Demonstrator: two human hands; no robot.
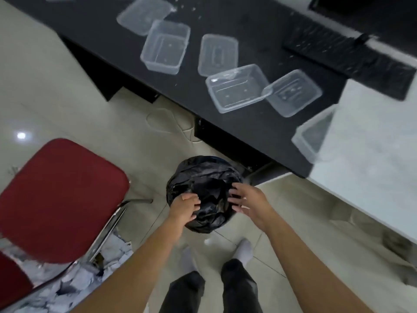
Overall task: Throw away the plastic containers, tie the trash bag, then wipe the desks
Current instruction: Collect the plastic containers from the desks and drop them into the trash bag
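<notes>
— Well, leftmost item?
— Chair (61, 199), red seat. Next, left hand (184, 207), fingers curled round the rim of the bag (212, 195), black, on the floor.
— Then?
— Right hand (250, 203), fingers straight and spread at the bag's other side, gripping nothing. Further right, containers (237, 91), clear, empty, scattered on the black desk (101, 30), well apart from the bag.

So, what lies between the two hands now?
In the head view, only crumpled black plastic of the trash bag lies between them. The left hand grips its edge; the right hand is open at the opposite side.
</notes>
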